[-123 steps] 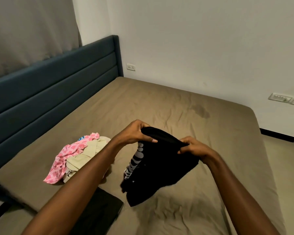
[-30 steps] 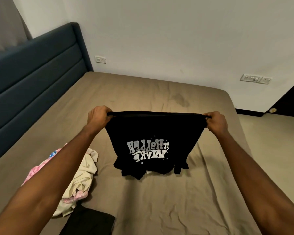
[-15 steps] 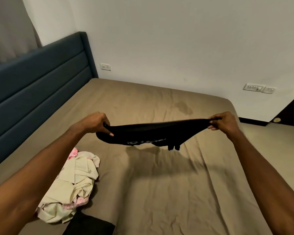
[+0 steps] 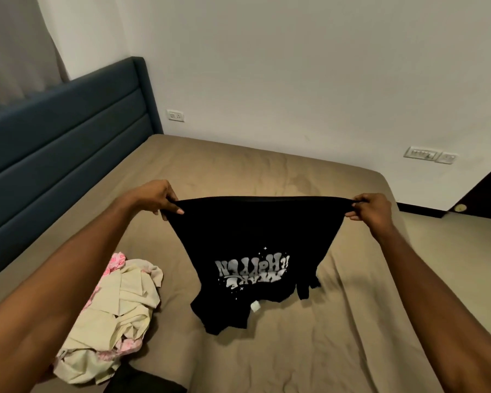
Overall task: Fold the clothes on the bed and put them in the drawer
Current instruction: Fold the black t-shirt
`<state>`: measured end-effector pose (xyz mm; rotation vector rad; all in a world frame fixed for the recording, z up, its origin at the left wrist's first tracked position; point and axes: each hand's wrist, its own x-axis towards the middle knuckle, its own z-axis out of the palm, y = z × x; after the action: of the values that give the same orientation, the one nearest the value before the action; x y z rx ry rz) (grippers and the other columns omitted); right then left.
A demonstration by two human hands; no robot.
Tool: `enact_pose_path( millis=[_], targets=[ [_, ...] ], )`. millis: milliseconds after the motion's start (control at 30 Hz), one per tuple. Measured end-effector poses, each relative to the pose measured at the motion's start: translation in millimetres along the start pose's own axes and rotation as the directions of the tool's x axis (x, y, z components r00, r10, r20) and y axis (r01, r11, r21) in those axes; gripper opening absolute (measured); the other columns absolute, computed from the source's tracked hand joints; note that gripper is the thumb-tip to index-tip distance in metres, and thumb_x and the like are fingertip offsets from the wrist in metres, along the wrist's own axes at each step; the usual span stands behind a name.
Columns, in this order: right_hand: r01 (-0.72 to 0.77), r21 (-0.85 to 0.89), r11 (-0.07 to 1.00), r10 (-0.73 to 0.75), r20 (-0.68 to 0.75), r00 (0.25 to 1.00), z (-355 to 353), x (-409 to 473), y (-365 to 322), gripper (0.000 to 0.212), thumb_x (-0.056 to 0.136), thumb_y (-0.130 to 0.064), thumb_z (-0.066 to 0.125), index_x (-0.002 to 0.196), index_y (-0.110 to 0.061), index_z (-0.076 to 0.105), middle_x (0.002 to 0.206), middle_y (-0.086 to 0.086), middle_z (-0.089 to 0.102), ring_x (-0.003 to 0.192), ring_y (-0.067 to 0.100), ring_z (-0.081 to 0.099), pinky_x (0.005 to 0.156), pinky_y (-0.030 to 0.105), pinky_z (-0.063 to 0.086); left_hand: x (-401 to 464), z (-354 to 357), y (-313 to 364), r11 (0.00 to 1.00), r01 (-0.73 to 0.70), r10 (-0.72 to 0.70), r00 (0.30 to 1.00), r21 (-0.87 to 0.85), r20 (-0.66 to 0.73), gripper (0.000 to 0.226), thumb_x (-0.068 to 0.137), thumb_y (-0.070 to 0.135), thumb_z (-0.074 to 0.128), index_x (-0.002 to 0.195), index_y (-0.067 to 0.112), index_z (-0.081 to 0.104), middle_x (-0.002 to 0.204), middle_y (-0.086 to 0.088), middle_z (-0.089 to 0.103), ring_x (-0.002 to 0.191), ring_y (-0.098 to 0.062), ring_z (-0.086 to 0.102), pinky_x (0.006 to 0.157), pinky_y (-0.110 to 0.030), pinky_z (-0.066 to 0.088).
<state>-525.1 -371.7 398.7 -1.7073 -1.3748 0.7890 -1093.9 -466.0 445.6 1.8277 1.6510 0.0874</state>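
Observation:
A black T-shirt with white upside-down lettering hangs spread above the bed. My left hand pinches one corner of its upper edge and my right hand pinches the other, arms held wide apart. The shirt's lower end, with sleeves and a white tag, touches the brown sheet. To the left lies a crumpled pile of cream clothes and a pink patterned garment. No drawer is in view.
A dark folded garment lies at the bed's near edge. A blue padded headboard runs along the left. White walls with sockets stand behind, and tiled floor and a dark door are to the right.
Half a second ago the shirt was swung up nearly flat between my hands; now it hangs down again with the print facing me and its lower end on the sheet.

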Motion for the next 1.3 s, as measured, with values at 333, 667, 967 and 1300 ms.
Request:
enact_pose_path(
  millis=[333,667,967,1300],
  targets=[
    [0.179,-0.456,0.872,-0.211,-0.02,0.977,27,64,-28,0.027,0.081,0.009,0.058,0.098,-0.001,0.077,0.088,0.021,0.075,0.082,0.037,0.073,0.076,0.042,0.06,39,-4,17,0.943,0.263,-0.137,0.867,0.204,-0.479,0.025,0.093,0.044,0.07,0.077,0.025,0.073,0.063,0.008,0.066,0.064,-0.013,0.065,0.057,-0.028,0.046],
    [0.429,-0.36,0.829,-0.499,-0.127,0.857,9,50,-71,0.047,0.077,0.017,0.046,0.113,0.0,0.072,0.102,0.02,0.074,0.093,0.038,0.069,0.089,0.046,0.056,7,-23,40,0.98,0.056,-0.18,0.658,-0.19,-0.731,0.019,0.093,0.001,0.068,0.108,0.007,0.079,0.074,-0.008,0.075,0.065,-0.018,0.074,0.072,-0.042,0.065],
    [0.319,-0.347,0.882,-0.352,-0.034,0.936,11,-74,86,0.039,0.084,0.016,0.045,0.106,0.001,0.073,0.093,0.018,0.072,0.085,0.034,0.067,0.082,0.034,0.051,-54,160,-13,0.998,0.067,-0.066,0.828,-0.018,-0.557,0.032,0.083,-0.004,0.076,0.108,0.014,0.081,0.092,-0.009,0.078,0.077,-0.026,0.07,0.069,-0.03,0.049],
    [0.099,-0.583,0.806,0.06,0.246,0.967,86,-240,417,0.052,0.079,0.02,0.053,0.119,-0.006,0.075,0.111,0.017,0.076,0.092,0.035,0.073,0.077,0.037,0.054,-72,511,-116,0.965,0.203,-0.175,0.97,0.168,-0.171,0.028,0.094,0.018,0.066,0.12,0.026,0.072,0.105,0.001,0.07,0.091,-0.015,0.067,0.082,-0.032,0.056]
  ],
)
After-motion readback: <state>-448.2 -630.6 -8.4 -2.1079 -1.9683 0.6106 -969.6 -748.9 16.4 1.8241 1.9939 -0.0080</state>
